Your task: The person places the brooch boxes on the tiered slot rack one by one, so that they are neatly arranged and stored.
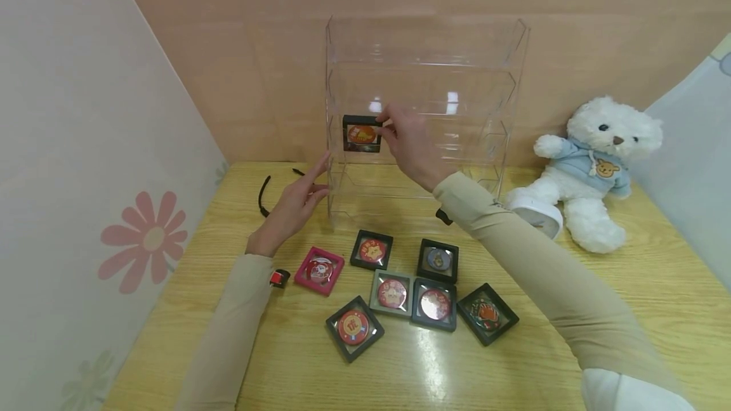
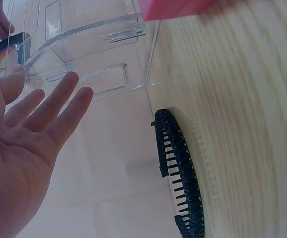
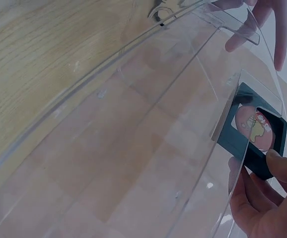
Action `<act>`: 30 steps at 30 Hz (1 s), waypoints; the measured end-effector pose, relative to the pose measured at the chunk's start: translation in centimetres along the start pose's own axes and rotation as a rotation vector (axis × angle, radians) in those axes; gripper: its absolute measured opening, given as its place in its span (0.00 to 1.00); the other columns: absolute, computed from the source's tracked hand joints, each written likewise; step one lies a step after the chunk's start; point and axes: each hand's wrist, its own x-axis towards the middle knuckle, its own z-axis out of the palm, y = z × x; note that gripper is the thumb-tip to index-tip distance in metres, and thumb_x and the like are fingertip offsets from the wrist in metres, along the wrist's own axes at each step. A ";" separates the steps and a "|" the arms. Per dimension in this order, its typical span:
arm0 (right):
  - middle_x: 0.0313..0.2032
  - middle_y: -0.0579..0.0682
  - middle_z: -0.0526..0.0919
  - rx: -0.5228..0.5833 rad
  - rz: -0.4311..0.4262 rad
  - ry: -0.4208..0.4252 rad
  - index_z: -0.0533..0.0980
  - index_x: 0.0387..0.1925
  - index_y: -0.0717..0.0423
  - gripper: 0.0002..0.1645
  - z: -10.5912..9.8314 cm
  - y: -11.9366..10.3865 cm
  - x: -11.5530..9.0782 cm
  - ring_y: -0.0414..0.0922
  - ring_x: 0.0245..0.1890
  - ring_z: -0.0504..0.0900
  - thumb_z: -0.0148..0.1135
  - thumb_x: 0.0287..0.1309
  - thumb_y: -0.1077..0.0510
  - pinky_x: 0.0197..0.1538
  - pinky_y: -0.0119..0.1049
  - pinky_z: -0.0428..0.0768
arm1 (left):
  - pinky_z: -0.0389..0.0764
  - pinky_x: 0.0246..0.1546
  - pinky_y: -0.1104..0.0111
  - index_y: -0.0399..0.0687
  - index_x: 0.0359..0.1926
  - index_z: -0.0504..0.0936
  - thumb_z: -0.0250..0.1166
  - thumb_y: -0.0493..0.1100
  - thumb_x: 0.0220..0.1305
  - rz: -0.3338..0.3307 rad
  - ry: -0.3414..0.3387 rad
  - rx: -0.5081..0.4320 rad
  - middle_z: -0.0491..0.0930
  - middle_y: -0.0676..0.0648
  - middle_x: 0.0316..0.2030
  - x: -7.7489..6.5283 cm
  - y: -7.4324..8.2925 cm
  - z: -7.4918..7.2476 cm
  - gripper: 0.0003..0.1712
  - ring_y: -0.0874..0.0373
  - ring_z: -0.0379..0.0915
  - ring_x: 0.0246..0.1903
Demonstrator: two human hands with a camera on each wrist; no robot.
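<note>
A clear plastic tiered rack (image 1: 422, 63) stands upright at the back of the table. My right hand (image 1: 414, 144) pinches the right edge of a black square display frame (image 1: 362, 135) with a round red badge inside. That frame sits at the left end of one of the middle tiers, its lower part behind the clear front lip in the right wrist view. My left hand (image 1: 294, 208) touches the rack's left side panel, fingers extended. In the left wrist view the left hand (image 2: 29, 134) is spread and holds nothing.
Several framed badges lie in front of the rack, among them a pink frame (image 1: 319, 271) and a grey-green frame (image 1: 391, 293). A white teddy bear (image 1: 594, 170) sits at right. A black toothed band (image 2: 183, 168) lies left of the rack.
</note>
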 end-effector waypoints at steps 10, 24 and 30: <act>0.47 0.57 0.82 -0.016 -0.010 -0.018 0.74 0.46 0.61 0.07 0.3 -0.2 0.1 0.50 0.47 0.85 0.63 0.69 0.65 0.48 0.38 0.86 | 0.83 0.55 0.53 0.66 0.82 0.45 0.55 0.35 0.76 0.008 0.001 0.004 0.62 0.42 0.74 0.0 -0.2 0.1 0.44 0.48 0.80 0.55; 0.49 0.56 0.82 -0.036 -0.031 -0.025 0.75 0.49 0.61 0.11 0.1 -0.3 0.0 0.50 0.47 0.84 0.64 0.68 0.65 0.50 0.37 0.85 | 0.83 0.55 0.54 0.67 0.82 0.44 0.55 0.36 0.77 0.022 0.001 0.002 0.61 0.42 0.74 0.2 -0.3 0.2 0.44 0.48 0.79 0.56; 0.50 0.57 0.82 -0.042 -0.035 -0.022 0.75 0.50 0.62 0.12 0.0 -0.2 -0.1 0.50 0.47 0.84 0.64 0.68 0.64 0.50 0.37 0.85 | 0.83 0.55 0.53 0.66 0.82 0.45 0.54 0.36 0.77 0.036 0.007 0.003 0.61 0.41 0.74 0.1 -0.3 0.2 0.43 0.47 0.79 0.56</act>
